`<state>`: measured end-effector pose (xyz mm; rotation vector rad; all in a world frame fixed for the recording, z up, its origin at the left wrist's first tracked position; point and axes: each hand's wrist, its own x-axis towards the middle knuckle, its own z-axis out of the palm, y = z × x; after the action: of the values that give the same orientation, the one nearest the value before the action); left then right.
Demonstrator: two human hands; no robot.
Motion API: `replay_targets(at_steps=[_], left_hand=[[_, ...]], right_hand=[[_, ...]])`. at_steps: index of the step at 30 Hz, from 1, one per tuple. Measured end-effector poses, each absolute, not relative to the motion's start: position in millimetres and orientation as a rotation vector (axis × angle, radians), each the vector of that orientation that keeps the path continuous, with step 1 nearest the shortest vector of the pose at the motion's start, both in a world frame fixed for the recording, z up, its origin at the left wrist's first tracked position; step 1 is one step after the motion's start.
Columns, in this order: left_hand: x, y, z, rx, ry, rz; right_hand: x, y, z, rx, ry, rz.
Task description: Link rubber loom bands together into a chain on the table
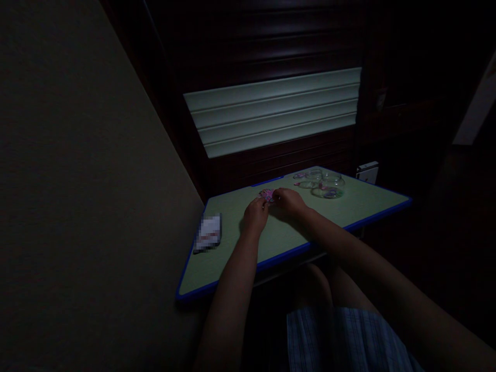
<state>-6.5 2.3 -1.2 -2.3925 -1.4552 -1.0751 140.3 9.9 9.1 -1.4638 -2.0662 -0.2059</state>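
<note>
Both hands meet over the middle of the table, around a small pink, multicoloured patterned piece [267, 194]. Its exact kind is too small and dark to make out. My left hand [255, 215] has its fingers closed at the near edge of the piece. From the right, my right hand [289, 200] pinches at its side with the fingers bent together. The fingertips are partly hidden. To the right of my right hand stands a clear round jar [336, 181] with purple and green bits inside.
The pale green table [232, 227] has a blue rim. Beside the jar lie another clear container [313, 175] and a small pink-tipped item [297, 184]. A blurred-out flat object [208, 232] lies at the left edge. A wall [116, 181] borders the left side.
</note>
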Motion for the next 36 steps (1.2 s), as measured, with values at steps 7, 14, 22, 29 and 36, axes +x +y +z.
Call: replay_targets(at_steps=[7, 14, 22, 29, 36], left_hand=[[-5.5, 4.2, -4.2, -2.373, -1.444, -1.049], [-5.8, 3.5, -1.7, -2.365, -1.474, -0.976], [-5.7, -1.1, 1.1, -2.364, -1.468, -0.948], [-4.7, -2.9, 2.2, -2.382, -1.477, -0.973], [-4.7, -0.8, 0.1, -2.372, -1.462, -0.926]], right_hand=[[170.3, 11.7, 21.3, -1.456, -2.153, -0.563], [231.6, 11.0, 12.5, -1.487, -1.588, -0.674], [261.3, 8.2, 11.4, -1.658, -1.092, -0.673], [264.1, 6.2, 9.7, -1.757, -1.038, -0.619], [265.5, 7.1, 8.1, -1.833, -0.967, -0.621]])
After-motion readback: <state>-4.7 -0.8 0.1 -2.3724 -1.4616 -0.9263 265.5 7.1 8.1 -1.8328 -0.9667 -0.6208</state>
